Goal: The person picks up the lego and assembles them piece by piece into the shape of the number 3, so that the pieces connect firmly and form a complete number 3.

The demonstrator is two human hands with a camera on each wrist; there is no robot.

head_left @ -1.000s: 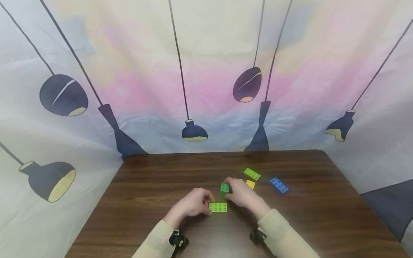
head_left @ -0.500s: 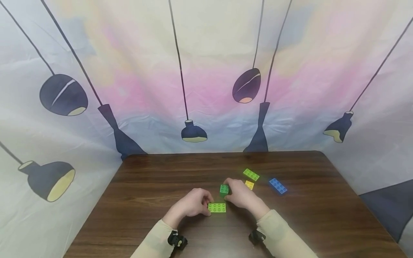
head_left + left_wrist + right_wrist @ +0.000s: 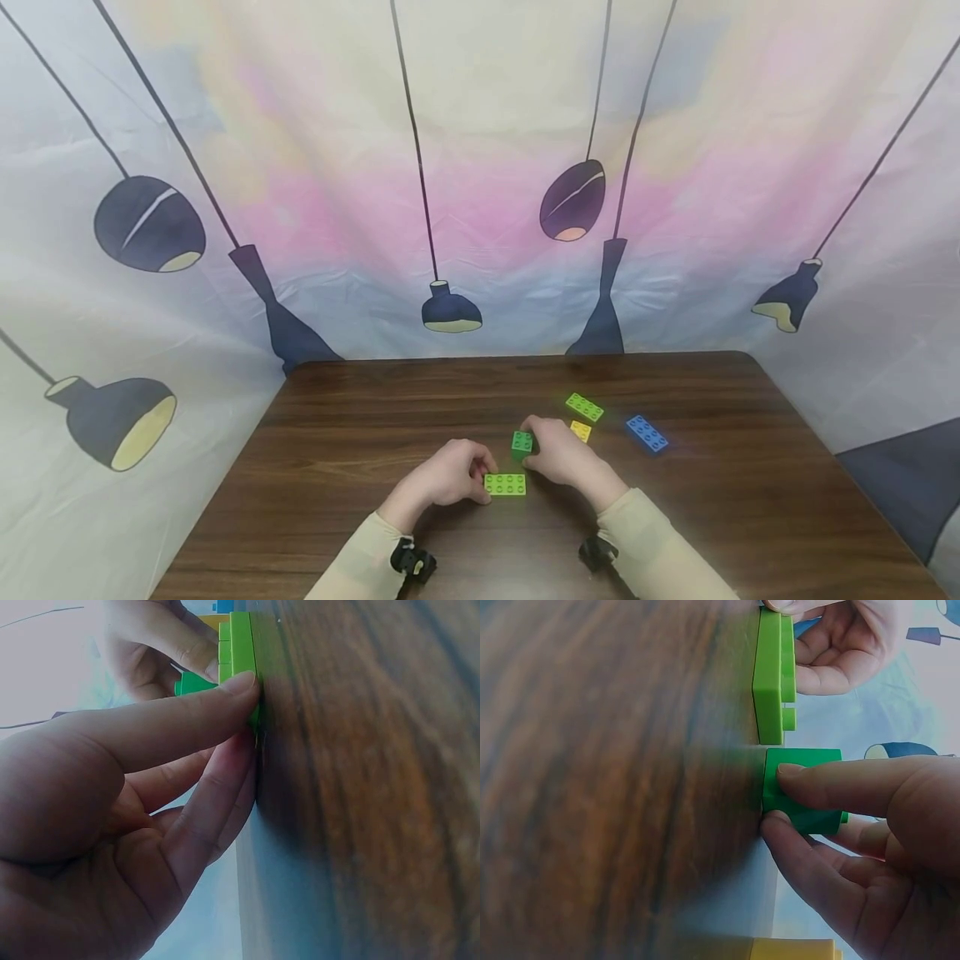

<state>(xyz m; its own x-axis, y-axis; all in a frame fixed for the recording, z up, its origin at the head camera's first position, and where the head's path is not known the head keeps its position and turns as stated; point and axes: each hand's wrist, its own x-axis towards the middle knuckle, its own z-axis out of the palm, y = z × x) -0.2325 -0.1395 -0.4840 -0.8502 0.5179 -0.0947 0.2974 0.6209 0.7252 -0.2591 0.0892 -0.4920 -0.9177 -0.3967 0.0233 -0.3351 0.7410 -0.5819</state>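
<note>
A long lime-green toy brick [image 3: 506, 485] lies studs up on the table. My left hand [image 3: 452, 473] pinches its left end, thumb along the near side, as the left wrist view [image 3: 150, 772] also shows for the hand. Just behind and to the right of it stands a smaller, taller dark green brick [image 3: 522, 445]. My right hand [image 3: 561, 450] grips this green brick from the right; in the right wrist view the thumb lies on one face of the green brick [image 3: 817, 759] and a fingertip sits at its lower edge. A narrow gap separates the two bricks.
Past my right hand lie a yellow brick [image 3: 581, 430], partly hidden by that hand, a second lime-green brick [image 3: 585, 407] and a blue brick [image 3: 647, 433]. The brown wooden table [image 3: 360, 417] ends at a curtain [image 3: 510, 250] printed with lamps.
</note>
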